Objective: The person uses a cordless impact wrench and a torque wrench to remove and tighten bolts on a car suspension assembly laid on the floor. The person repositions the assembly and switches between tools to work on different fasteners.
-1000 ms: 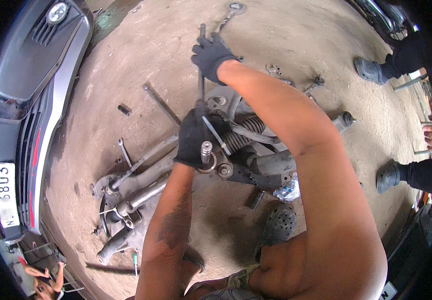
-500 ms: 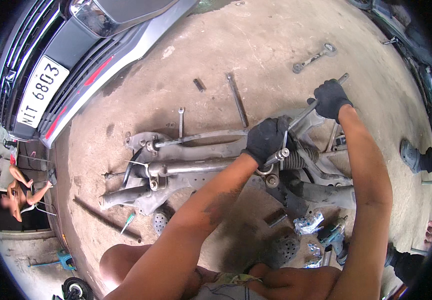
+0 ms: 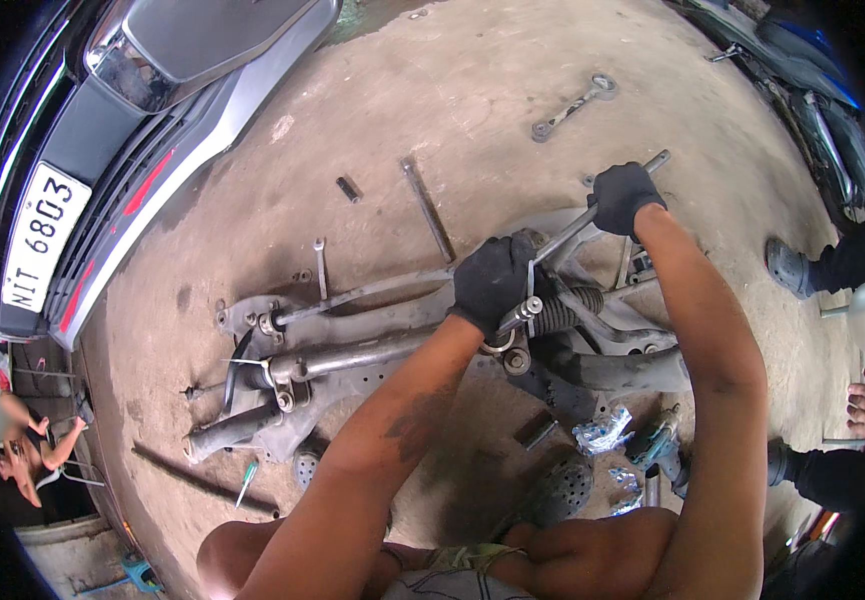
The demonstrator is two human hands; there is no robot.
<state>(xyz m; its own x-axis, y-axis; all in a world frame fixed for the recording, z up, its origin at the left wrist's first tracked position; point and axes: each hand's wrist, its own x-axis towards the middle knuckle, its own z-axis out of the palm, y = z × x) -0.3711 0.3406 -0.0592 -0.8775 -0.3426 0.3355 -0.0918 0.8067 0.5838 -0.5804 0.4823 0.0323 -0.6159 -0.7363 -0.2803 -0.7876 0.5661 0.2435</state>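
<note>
My gloved right hand (image 3: 625, 203) is wrapped round the upper part of a long metal bar (image 3: 566, 238), which slants up to the right. At the bar's lower end my gloved left hand (image 3: 495, 284) is closed, its fingers partly hidden from view. Beneath both hands lies a grey metal subframe (image 3: 377, 300) on the concrete floor. A steering rack (image 3: 357, 353) runs along it, with a black ribbed boot (image 3: 574, 307) at its right part. Just below my left hand, a cylindrical metal fitting (image 3: 524, 312) sticks out.
Beyond the subframe lie a combination wrench (image 3: 322, 268), a long rod (image 3: 426, 210), a short tube (image 3: 349, 189) and a link arm (image 3: 574, 106). Nearer are a pipe (image 3: 202, 482), crumpled foil (image 3: 603, 431) and a power tool (image 3: 657, 445). A car bumper (image 3: 157, 190) stands left; another person's shoe (image 3: 787, 268) is right.
The view has shifted, so the subframe and floor items sit further left. Both hands keep their places on the bar, which has turned slightly flatter.
</note>
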